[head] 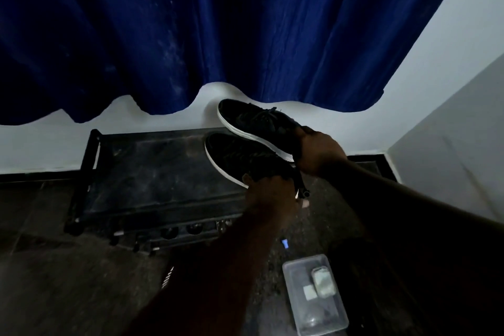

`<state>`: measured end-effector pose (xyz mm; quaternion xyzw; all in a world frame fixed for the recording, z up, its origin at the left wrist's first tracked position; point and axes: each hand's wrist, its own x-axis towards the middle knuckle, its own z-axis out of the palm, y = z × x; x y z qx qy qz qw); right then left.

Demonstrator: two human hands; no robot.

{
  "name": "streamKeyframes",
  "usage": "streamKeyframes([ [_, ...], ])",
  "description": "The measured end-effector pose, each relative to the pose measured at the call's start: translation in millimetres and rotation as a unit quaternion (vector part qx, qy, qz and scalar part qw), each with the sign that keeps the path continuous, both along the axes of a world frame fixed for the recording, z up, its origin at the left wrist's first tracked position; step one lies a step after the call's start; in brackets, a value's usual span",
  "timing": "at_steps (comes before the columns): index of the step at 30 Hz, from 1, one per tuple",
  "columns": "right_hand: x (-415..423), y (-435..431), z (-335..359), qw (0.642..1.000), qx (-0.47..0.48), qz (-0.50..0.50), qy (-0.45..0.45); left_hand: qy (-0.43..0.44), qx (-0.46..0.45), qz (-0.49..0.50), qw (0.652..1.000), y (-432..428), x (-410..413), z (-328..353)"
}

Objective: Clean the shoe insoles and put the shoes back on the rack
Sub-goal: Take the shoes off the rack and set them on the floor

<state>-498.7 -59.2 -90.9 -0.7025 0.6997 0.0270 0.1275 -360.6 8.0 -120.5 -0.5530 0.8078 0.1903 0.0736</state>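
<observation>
Lying nearest on the dark floor, a clear plastic box (pixel 336 308) holds a pale pad (pixel 323 282). Beyond it the left hand (pixel 268 195) grips the heel of one black shoe (pixel 237 155), fingers curled round it, over the right end of the black rack (pixel 163 172). The right hand (pixel 319 153) clamps the second shoe (pixel 253 120) by its heel, higher and farther back. Behind hangs a blue curtain (pixel 218 22) against a white wall (pixel 450 49)

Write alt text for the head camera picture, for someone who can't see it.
The left hand grips one dark white-soled sneaker and the right hand the other sneaker, above a black shoe rack. A blue curtain hangs behind; a clear box lies on the floor.
</observation>
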Motion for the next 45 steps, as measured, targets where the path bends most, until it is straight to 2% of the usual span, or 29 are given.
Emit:
streamKeyframes([
  [3,3.6,-6.0,-9.4,0.997,0.054,-0.011,0.047,0.007,-0.021,0.077,0.997,-2.2,2.0,3.2],
  [5,7.1,-5.7,-13.9,0.996,0.062,-0.006,0.07,-0.019,-0.047,0.08,0.996,-3.0,4.7,6.2],
  [12,21.9,11.2,-14.2,0.993,0.04,-0.034,0.109,-0.023,-0.028,0.081,0.996,11.7,15.1,14.2],
  [20,49.1,80.8,-1.4,0.996,-0.02,0.011,0.082,0.025,-0.033,0.135,0.99,35.9,63.9,30.7],
  [30,91.6,220.8,15.6,0.995,-0.085,-0.05,0.026,0.023,-0.084,0.017,0.996,126.5,137.7,48.4],
  [36,114.6,306.1,18.3,0.995,-0.056,-0.08,0.004,0.036,-0.058,-0.03,0.997,195.6,160.7,47.0],
  [45,138.6,362.0,-23.8,0.995,0.018,-0.096,-0.024,0.014,-0.034,-0.058,0.998,264.4,179.4,-3.7],
])
